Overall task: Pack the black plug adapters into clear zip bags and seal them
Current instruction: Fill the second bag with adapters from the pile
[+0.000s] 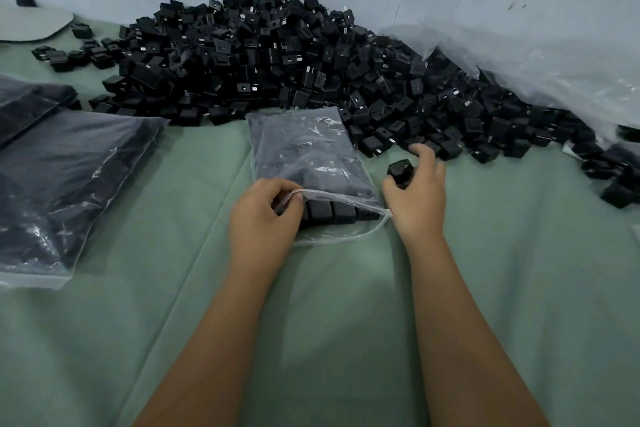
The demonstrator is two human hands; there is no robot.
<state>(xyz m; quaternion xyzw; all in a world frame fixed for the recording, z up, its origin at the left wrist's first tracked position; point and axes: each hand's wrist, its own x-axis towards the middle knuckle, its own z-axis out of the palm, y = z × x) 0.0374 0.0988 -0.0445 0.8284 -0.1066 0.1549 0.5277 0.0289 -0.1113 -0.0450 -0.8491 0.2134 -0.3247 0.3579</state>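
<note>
Your left hand (265, 215) pinches the upper lip of the clear zip bag (311, 163), holding its mouth open toward you; a row of adapters shows inside. Your right hand (417, 191), just beside the bag's right corner, curls its fingers round one black plug adapter (400, 171). Beyond lies the big heap of adapters (277, 59) against the wall, with filled bags (65, 184) at your left on the green cloth (346, 305)

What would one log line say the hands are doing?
left hand: holds bag mouth open | right hand: holds one adapter | bag: unsealed
</note>
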